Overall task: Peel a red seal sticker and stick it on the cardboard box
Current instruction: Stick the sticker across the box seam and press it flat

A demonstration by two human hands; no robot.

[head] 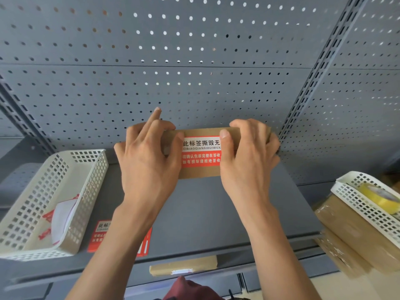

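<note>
Head – both hands press sticker, box

We cannot read the ends of the red and white seal sticker: both hands cover them, along with the ends of the brown cardboard box. The left forearm hides most of the red sticker sheet. The yellow tape roll is blurred.

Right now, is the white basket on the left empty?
No, the white basket on the left holds curled white backing sheets with red scraps on them.
</note>
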